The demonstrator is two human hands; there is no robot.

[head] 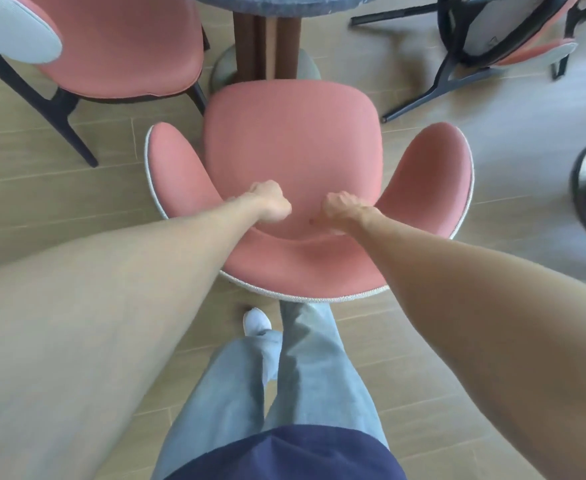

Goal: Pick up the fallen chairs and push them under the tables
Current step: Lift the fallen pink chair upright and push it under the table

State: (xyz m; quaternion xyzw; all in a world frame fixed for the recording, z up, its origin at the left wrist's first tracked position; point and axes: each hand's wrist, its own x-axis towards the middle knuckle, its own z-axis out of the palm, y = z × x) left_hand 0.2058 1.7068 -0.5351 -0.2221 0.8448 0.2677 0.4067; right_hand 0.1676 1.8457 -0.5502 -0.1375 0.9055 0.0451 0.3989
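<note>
The pink chair point(291, 147) is standing up on its legs, facing the table point(250, 3), and its curved back is held by the left hand point(271, 200) and the right hand point(345, 209), both closed tight on the top edge. It is probably held there, with both arms straight, so it can be pushed evenly under the table without turning. Another chair point(513, 39) is seen lying tipped over nearby and likely must be picked up later.

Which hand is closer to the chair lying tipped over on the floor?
The right hand. It grips the backrest of the upright pink chair on the side facing the fallen chair at upper right. The left hand grips the same backrest on the far side.
</note>
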